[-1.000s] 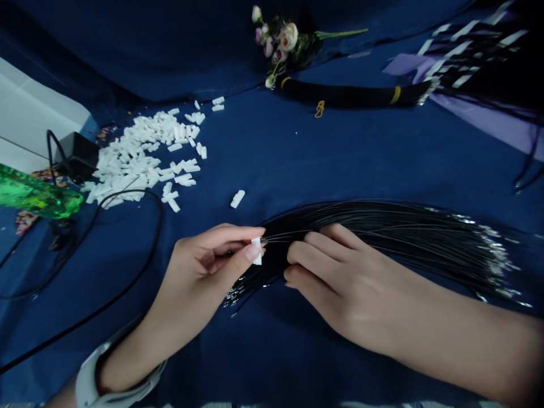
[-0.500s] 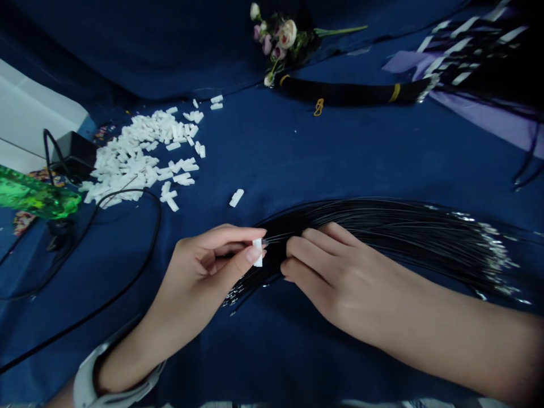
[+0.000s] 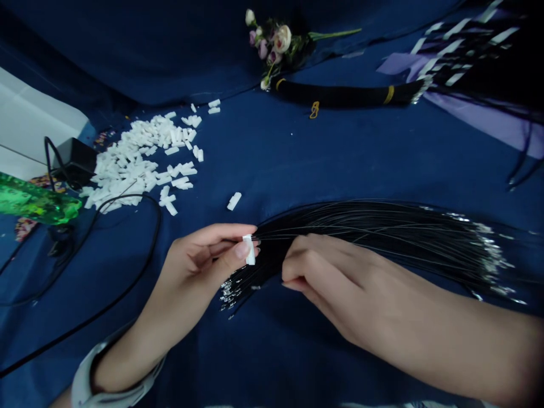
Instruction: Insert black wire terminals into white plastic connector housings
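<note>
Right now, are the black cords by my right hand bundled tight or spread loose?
Spread loose: beyond the right hand, individual black cords fan apart toward their silvery ends.

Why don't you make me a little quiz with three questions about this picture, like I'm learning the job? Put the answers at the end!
1. Which of the person's hands pinches a small white piece?
2. True or false: the flowers lie beyond the loose black cords, farther from the person.
3. Fill in the colour: the tied black bundle at the back has ____ bands around it.

Key:
1. The left hand, between thumb and finger.
2. True.
3. Yellow.
</note>
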{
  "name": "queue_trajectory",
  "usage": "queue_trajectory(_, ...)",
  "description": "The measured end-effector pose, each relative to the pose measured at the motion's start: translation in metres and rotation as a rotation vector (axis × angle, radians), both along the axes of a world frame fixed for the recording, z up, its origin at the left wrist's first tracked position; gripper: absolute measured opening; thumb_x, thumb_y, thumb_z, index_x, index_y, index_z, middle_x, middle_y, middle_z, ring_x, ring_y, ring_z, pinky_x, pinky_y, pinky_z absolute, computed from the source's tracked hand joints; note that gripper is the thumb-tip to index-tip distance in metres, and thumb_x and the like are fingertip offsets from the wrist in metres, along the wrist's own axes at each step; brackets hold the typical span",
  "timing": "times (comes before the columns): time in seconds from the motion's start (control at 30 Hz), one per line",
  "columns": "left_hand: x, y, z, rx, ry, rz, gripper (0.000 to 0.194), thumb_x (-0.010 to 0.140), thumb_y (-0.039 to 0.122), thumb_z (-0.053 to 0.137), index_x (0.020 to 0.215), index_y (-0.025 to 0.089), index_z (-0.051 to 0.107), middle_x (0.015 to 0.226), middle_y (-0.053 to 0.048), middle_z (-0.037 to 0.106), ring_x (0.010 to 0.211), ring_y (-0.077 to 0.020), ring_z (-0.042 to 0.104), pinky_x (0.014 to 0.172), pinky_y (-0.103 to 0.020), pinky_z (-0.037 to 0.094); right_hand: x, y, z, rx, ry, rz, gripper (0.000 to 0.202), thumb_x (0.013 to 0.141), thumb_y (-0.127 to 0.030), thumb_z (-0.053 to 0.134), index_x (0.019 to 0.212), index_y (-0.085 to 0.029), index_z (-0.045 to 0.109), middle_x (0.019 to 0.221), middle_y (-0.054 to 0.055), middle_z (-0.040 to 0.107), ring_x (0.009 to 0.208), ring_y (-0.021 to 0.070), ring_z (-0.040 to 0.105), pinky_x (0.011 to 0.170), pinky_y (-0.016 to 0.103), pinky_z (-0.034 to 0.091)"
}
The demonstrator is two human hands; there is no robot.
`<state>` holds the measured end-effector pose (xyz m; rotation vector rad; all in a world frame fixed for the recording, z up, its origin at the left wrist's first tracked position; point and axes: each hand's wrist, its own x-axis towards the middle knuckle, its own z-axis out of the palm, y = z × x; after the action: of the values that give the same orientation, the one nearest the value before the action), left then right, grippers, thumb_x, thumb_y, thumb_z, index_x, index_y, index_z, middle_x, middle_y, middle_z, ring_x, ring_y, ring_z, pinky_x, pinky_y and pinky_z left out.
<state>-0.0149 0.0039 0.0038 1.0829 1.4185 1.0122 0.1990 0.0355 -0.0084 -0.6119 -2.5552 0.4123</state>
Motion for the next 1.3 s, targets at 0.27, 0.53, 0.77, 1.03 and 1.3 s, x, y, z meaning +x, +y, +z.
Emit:
queue_trajectory(0.27,0.0027,0.0006,0.0051,-0.098,-0.177,0.029,0.009,0.083,0.028,0.081,0.091,0.032,0.083,0.079,0.006,0.083,0.075,-0.0064,0.076,0.069,-0.004,0.058,0.0055,0.0067,0.0002,-0.166,0.115,-0.046,0.021,0.101,-0.012,0.046,0.090,-0.013,0.064,0.089,0.005,0.058,0.071,0.0111,0.054,0.059,0.024,0.045)
queue_trajectory(0.53,0.0069,0.0000,0.0038,-0.117,-0.278,0.071,0.007,0.079,0.024,0.085,0.086,0.027,0.083,0.075,0.004,0.083,0.072,-0.0079,0.077,0.071,-0.007,0.059,0.0039,0.0080,0.0045,-0.105,0.110,-0.102,0.028,0.099,-0.007,0.043,0.086,-0.012,0.068,0.083,0.005,0.058,0.067,0.0104,0.056,0.056,0.022,0.046)
queue_trajectory(0.77,0.0071,-0.0002,0.0034,-0.125,-0.279,0.075,0.009,0.077,0.021,0.086,0.084,0.026,0.082,0.075,0.004,0.083,0.071,-0.0083,0.077,0.068,-0.007,0.059,0.0017,0.0062,-0.0024,-0.075,0.119,-0.121,0.024,0.097,-0.006,0.047,0.084,-0.012,0.067,0.082,0.005,0.058,0.067,0.0111,0.054,0.054,0.023,0.046)
queue_trajectory(1.03,0.0065,-0.0003,0.0008,-0.114,-0.243,0.037,0.007,0.082,0.022,0.082,0.086,0.028,0.082,0.077,0.004,0.083,0.074,-0.0080,0.076,0.070,-0.007,0.059,0.0040,0.0067,-0.0012,-0.081,0.111,-0.115,0.019,0.097,-0.008,0.051,0.087,-0.011,0.067,0.083,0.005,0.059,0.069,0.0122,0.056,0.057,0.024,0.049)
queue_trajectory(1.3,0.0066,-0.0017,0.0028,-0.119,-0.241,0.045,0.007,0.081,0.022,0.083,0.085,0.027,0.082,0.075,0.003,0.082,0.071,-0.0084,0.075,0.068,-0.008,0.059,0.0045,0.0055,-0.0003,-0.034,0.105,-0.098,0.022,0.099,-0.010,0.047,0.094,-0.011,0.069,0.085,0.007,0.060,0.071,0.0125,0.056,0.058,0.024,0.048)
